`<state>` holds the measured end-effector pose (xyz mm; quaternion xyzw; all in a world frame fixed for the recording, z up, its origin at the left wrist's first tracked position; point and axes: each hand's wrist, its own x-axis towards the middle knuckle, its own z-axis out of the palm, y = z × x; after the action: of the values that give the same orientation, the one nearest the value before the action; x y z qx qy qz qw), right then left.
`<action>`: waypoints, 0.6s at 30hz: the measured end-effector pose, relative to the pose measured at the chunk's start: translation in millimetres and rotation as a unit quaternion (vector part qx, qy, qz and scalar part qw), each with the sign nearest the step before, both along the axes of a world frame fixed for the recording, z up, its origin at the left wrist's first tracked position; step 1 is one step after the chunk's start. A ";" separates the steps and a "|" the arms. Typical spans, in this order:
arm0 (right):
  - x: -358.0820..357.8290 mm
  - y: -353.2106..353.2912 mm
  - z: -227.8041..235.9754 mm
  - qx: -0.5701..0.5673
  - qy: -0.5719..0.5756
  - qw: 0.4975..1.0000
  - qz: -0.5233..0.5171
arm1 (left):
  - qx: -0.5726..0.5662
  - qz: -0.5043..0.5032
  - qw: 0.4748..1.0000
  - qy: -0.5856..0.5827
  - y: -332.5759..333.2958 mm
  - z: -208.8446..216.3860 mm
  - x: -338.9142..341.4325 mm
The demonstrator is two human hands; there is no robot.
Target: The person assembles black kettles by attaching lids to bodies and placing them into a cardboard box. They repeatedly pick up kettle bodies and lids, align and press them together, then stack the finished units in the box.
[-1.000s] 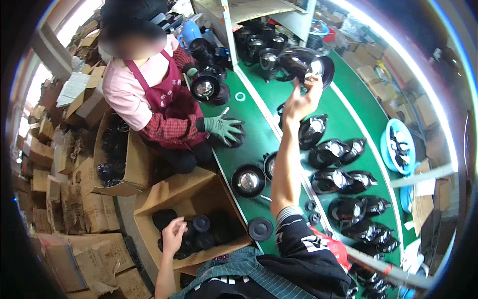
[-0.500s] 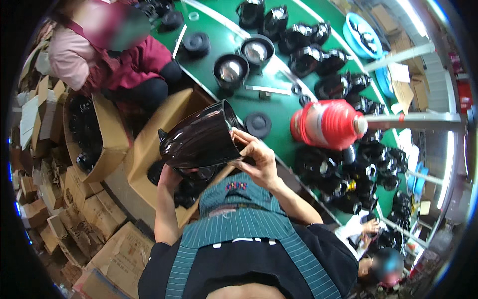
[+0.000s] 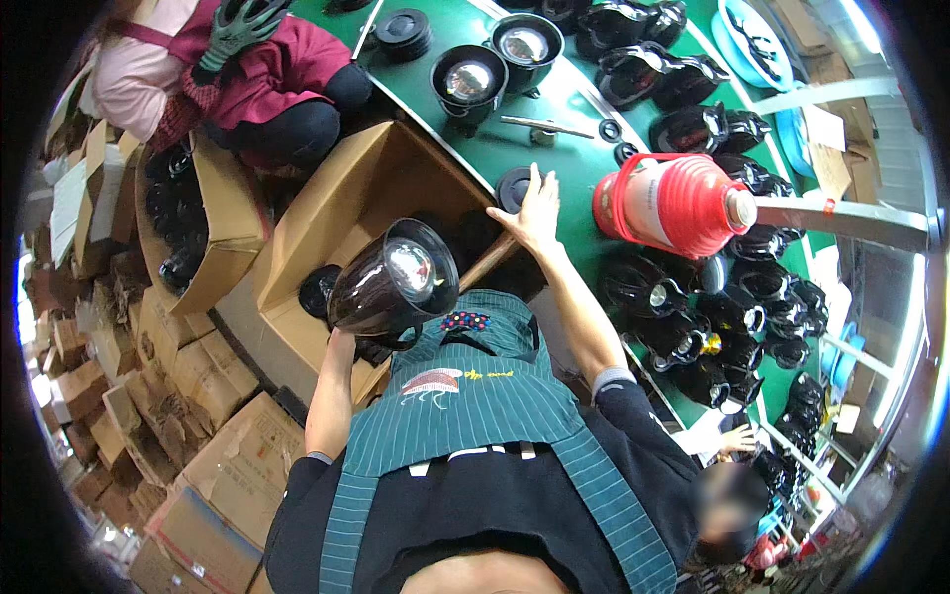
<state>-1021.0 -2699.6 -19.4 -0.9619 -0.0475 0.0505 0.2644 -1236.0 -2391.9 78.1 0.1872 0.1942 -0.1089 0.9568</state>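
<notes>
A glossy dark brown vacuum jug [image 3: 371, 292] is tilted in front of my apron, its wide mouth turned up and toward the table. A silvery liner [image 3: 410, 269] shines inside it. My left hand [image 3: 342, 340] supports the jug from beneath; its fingers are mostly hidden behind the body. Over the near table edge, my right hand [image 3: 535, 216] is empty with its fingers stretched out. It is beside a round black lid-like disc [image 3: 514, 186], and I cannot tell whether it touches it.
An open carton [image 3: 327, 213] holding black parts lies below the green table [image 3: 579, 213]. On the table are a red thermos [image 3: 673, 203], two lined jug bodies [image 3: 468, 83], stacked black discs [image 3: 404, 35] and rows of dark jugs. A gloved co-worker [image 3: 240, 32] sits at upper left.
My right hand has left the jug's rim and moved out to the black disc. The jug has turned so its mouth and liner show. The view has shifted too.
</notes>
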 end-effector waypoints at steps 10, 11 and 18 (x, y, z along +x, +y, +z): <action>19.5 -13.3 35.4 0.220 0.072 0.972 0.031 | -0.012 0.028 1.000 0.006 -2.0 2.5 0.5; 13.5 -6.1 86.9 0.368 0.147 0.917 0.046 | -0.017 0.030 0.999 0.006 -1.9 -1.7 1.4; -57.0 20.4 210.9 0.378 0.066 0.860 0.336 | -0.038 0.001 0.999 -0.003 -6.5 -11.5 19.4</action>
<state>-1078.0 -2679.2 191.5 -0.7085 -0.3657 0.1774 0.5769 -1216.7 -2398.5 66.6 0.1511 0.1869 -0.1140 0.9640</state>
